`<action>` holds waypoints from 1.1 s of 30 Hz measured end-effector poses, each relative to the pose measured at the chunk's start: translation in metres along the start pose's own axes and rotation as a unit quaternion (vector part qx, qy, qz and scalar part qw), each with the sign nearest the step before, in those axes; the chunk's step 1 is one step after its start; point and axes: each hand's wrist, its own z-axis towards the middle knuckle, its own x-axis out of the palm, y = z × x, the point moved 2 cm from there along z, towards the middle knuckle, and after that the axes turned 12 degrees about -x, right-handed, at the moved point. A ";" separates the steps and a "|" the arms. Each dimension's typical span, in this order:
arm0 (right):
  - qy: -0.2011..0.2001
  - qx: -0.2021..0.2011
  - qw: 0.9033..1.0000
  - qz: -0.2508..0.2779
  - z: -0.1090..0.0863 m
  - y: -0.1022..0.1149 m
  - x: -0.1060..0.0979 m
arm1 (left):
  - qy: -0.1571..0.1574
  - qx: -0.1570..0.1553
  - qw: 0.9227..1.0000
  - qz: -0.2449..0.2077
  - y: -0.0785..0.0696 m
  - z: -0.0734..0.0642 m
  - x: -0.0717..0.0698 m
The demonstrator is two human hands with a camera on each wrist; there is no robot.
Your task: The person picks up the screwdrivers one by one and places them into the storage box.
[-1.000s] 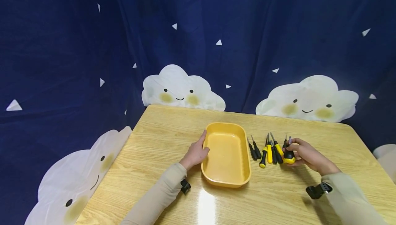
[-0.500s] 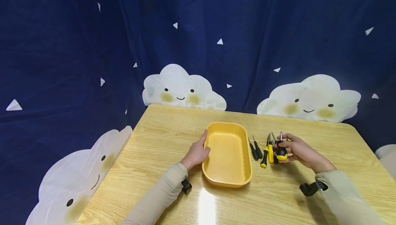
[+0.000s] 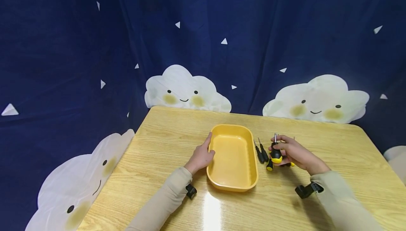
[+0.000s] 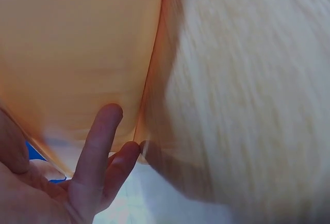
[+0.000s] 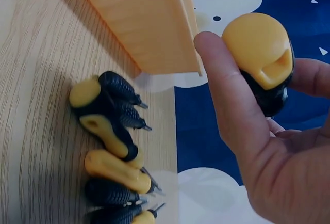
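My right hand (image 3: 296, 155) grips a stubby screwdriver (image 3: 276, 153) with a black-and-yellow handle, its short metal shaft pointing up and away. In the right wrist view the yellow handle end (image 5: 258, 48) sits between thumb and fingers, raised over several screwdrivers on the table. At the left side of an orange-yellow plastic tray (image 3: 231, 160), my left hand (image 3: 200, 158) holds the rim, thumb over the edge and fingers along the outer wall. In the left wrist view two fingers (image 4: 98, 141) lie against that wall. Nothing lies inside the tray.
Two small black screwdrivers (image 3: 261, 153) lie beside the tray's right wall. Near them are a black-and-yellow screwdriver (image 5: 100, 123), a yellow-handled one (image 5: 113, 171) and several black ones, partly hidden by my right hand in the head view. A patterned blue curtain (image 3: 203, 40) hangs behind the wooden table (image 3: 171, 128).
My right hand has carried the stubby screwdriver left, over the other screwdrivers and nearer the tray. The left hand and the tray have stayed in place.
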 end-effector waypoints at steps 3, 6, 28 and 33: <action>0.004 0.003 1.000 0.001 0.003 0.002 0.005 | 0.002 -0.002 1.000 -0.002 0.000 -0.001 0.000; 0.012 0.000 1.000 0.004 0.006 0.003 0.009 | -0.004 0.001 1.000 -0.002 0.001 -0.001 -0.002; 0.020 -0.005 1.000 0.004 0.022 0.010 0.037 | 0.007 -0.002 1.000 -0.002 0.001 0.002 -0.002; 0.009 0.002 1.000 -0.008 0.025 0.011 0.043 | 0.013 -0.002 1.000 0.000 0.001 0.001 -0.001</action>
